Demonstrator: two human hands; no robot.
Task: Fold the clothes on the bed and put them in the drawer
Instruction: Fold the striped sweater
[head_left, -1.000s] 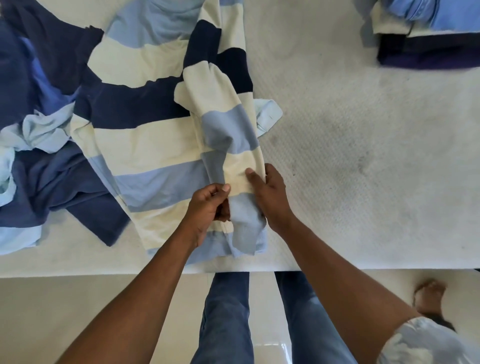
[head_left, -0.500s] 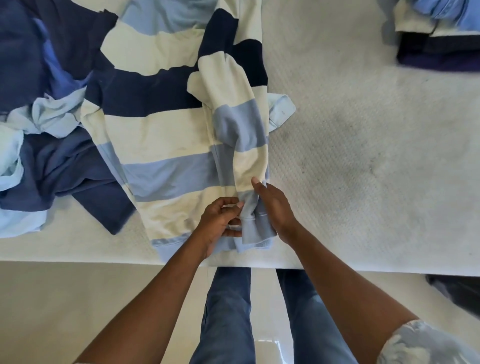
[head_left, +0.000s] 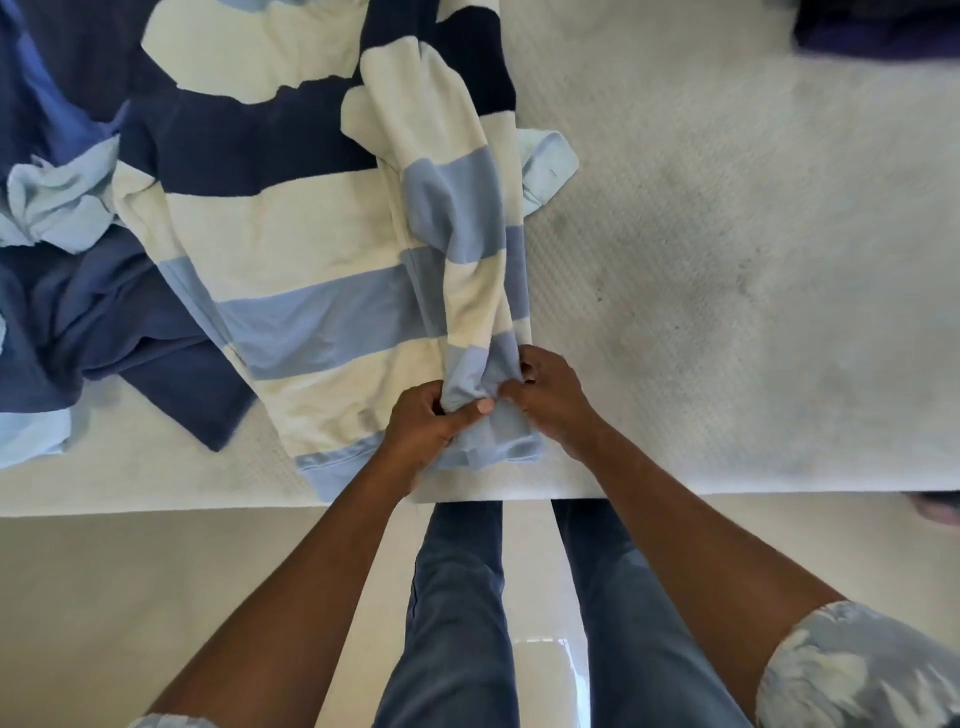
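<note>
striped shirt: flat on bed, left of centre, hem at the near edge; top cut off by the frame.
sleeve: folded lengthwise over the shirt's right side; light-blue end bunched between both hands.
left hand: curled, thumb on top, pinching the sleeve end; fingertips buried in cloth.
right hand: pinching the same end from the right, touching the left hand; fingertips hidden.
cuff: pale blue, poking out past the shirt's right edge (which garment: cannot tell).
dark pile: crumpled navy and pale-blue clothes, touching the shirt's left edge, cut off at the frame.
dark stack: top-right corner, blurred, mostly out of frame.
open room: bare bed surface right of the shirt.
near edge: just below the hands; floor beyond.
</note>
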